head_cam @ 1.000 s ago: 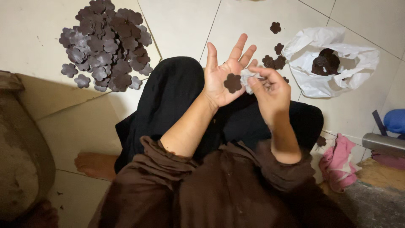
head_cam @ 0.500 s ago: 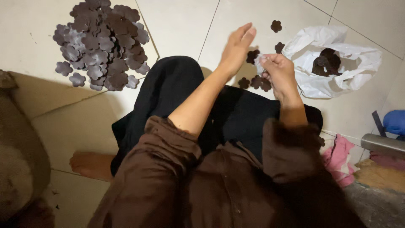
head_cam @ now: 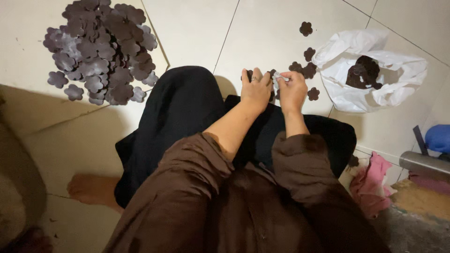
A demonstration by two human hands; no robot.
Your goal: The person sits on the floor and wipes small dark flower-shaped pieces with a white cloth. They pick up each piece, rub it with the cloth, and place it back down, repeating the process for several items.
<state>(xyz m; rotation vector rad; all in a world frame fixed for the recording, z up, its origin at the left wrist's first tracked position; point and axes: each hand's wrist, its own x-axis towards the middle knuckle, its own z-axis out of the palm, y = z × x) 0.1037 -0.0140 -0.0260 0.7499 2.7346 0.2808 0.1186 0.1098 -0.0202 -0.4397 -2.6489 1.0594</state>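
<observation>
My left hand (head_cam: 255,89) reaches palm down over my black-clad knee, its fingers curled on dark brown flower-shaped cutouts (head_cam: 300,69) lying on the white tile floor just past the knee. My right hand (head_cam: 291,89) is beside it, pinching a small whitish object (head_cam: 280,76) between thumb and fingers. What exactly the left fingers grip is hidden under the hand.
A large heap of the same flower cutouts (head_cam: 101,47) lies on the tiles at far left. A white plastic bag (head_cam: 375,70) with more dark pieces sits at right. A pink cloth (head_cam: 372,185), a metal tube (head_cam: 424,161) and a blue object (head_cam: 439,138) are at right.
My left hand, earlier raised palm-up with a flower cutout on it, has turned over and dropped to the floor pieces. My right hand has lowered alongside it.
</observation>
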